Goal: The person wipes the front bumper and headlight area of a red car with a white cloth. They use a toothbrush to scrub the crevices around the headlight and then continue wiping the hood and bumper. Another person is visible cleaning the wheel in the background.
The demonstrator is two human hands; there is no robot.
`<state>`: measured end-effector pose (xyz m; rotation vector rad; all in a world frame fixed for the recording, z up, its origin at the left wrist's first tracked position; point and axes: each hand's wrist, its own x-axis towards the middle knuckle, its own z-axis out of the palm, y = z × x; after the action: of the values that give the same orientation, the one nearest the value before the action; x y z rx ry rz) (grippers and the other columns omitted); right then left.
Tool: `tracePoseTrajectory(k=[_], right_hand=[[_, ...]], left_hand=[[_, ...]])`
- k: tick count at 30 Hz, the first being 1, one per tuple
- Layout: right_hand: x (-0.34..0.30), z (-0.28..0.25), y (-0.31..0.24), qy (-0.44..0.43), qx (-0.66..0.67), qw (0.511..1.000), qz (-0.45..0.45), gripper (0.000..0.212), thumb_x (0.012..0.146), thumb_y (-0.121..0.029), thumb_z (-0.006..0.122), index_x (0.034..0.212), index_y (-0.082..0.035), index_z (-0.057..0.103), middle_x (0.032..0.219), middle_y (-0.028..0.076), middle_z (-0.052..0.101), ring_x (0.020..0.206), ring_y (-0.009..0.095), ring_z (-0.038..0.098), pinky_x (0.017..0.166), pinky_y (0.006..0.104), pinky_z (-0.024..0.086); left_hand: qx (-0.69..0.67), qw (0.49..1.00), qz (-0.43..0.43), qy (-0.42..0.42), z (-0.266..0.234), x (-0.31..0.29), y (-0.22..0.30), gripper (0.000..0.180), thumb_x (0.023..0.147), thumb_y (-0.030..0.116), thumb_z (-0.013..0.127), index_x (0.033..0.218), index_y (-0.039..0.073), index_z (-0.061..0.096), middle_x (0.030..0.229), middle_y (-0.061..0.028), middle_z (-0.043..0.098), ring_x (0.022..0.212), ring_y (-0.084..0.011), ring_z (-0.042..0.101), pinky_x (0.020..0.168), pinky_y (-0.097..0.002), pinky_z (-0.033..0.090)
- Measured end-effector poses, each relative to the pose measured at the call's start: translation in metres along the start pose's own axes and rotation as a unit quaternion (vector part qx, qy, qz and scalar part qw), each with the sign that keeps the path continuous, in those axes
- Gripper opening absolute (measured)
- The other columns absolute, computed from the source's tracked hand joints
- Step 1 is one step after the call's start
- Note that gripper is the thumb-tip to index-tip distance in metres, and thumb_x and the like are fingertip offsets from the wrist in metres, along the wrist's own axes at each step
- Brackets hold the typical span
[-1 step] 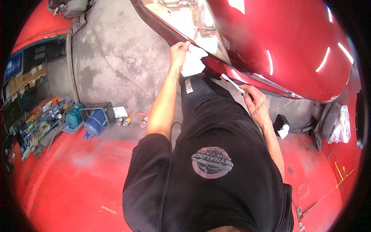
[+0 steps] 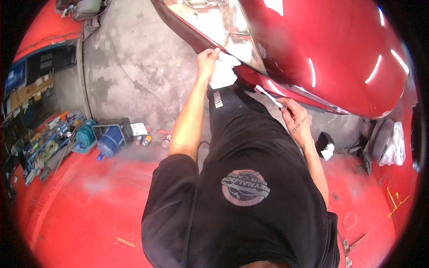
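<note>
My left hand (image 2: 207, 62) pinches a white paper towel (image 2: 223, 77), which hangs in loose folds beside the lower edge of a car headlight (image 2: 243, 38). Whether the towel touches the car I cannot tell. In my right hand (image 2: 295, 118) is a slim white toothbrush (image 2: 268, 96), gripped near its end, its head pointing up and left toward the red bumper (image 2: 250, 76). The headlight lens is clear and bright with glare. Glossy red bodywork (image 2: 330, 53) curves around it on the right.
At the left are a blue water jug (image 2: 110, 142), a black crate (image 2: 126, 129), several small cans (image 2: 146, 140) and a cluttered rack (image 2: 53, 134). A black box (image 2: 325, 144) with white paper lies right of my legs. Beyond it stands a wheel (image 2: 383, 142) by a plastic bag (image 2: 396, 145).
</note>
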<state>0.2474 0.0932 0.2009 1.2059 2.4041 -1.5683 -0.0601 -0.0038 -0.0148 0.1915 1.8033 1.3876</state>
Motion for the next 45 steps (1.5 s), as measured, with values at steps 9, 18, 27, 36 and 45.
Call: tracePoseTrajectory(k=[9, 18, 27, 36, 45], right_hand=[[0.015, 0.006, -0.005, 0.015, -0.019, 0.998, -0.054, 0.027, 0.091, -0.004, 0.055, 0.116, -0.001, 0.065, 0.09, 0.015, 0.067, 0.076, 0.023, 0.063, 0.072, 0.0336, 0.049], [0.02, 0.019, -0.024, 0.006, -0.044, 0.997, -0.069, 0.028, 0.091, -0.003, 0.054, 0.116, -0.001, 0.065, 0.091, 0.015, 0.067, 0.077, 0.022, 0.064, 0.073, 0.0332, 0.05], [0.006, 0.043, -0.026, 0.0, -0.014, 1.0, 0.011, 0.026, 0.091, -0.007, 0.054, 0.114, -0.002, 0.065, 0.106, 0.02, 0.068, 0.093, 0.036, 0.066, 0.083, 0.0404, 0.051], [0.013, 0.045, -0.041, 0.017, 0.012, 0.997, 0.068, 0.028, 0.092, -0.006, 0.054, 0.117, -0.002, 0.065, 0.098, 0.016, 0.068, 0.085, 0.027, 0.066, 0.077, 0.0368, 0.051], [0.03, 0.043, -0.03, 0.047, 0.009, 0.997, 0.065, 0.028, 0.093, -0.005, 0.055, 0.119, -0.004, 0.065, 0.098, 0.013, 0.068, 0.082, 0.021, 0.063, 0.077, 0.0327, 0.051]], left_hand=[[-0.049, 0.998, -0.005, 0.028, 0.019, -0.013, 0.013, 0.031, 0.097, 0.021, 0.066, 0.071, 0.004, 0.063, 0.061, 0.0016, 0.056, 0.054, -0.0071, 0.047, 0.051, -0.0274, 0.038], [-0.081, 0.997, -0.009, -0.014, 0.008, -0.003, 0.003, 0.022, 0.092, 0.018, 0.072, 0.076, 0.004, 0.066, 0.068, -0.0001, 0.063, 0.061, -0.0078, 0.053, 0.055, -0.027, 0.042], [-0.104, 0.989, -0.059, -0.082, -0.01, -0.009, -0.011, 0.034, 0.096, 0.036, 0.067, 0.087, 0.003, 0.067, 0.077, -0.0038, 0.065, 0.063, -0.0109, 0.058, 0.057, -0.0263, 0.049], [-0.105, 0.99, -0.058, -0.077, 0.014, 0.004, -0.014, 0.056, 0.099, 0.052, 0.056, 0.08, 0.0, 0.069, 0.069, -0.0048, 0.065, 0.062, -0.0119, 0.058, 0.059, -0.0273, 0.046], [-0.109, 0.993, -0.045, -0.012, 0.035, -0.01, -0.013, 0.062, 0.101, 0.051, 0.051, 0.068, 0.001, 0.065, 0.063, -0.0056, 0.063, 0.059, -0.0135, 0.056, 0.061, -0.0295, 0.044]])
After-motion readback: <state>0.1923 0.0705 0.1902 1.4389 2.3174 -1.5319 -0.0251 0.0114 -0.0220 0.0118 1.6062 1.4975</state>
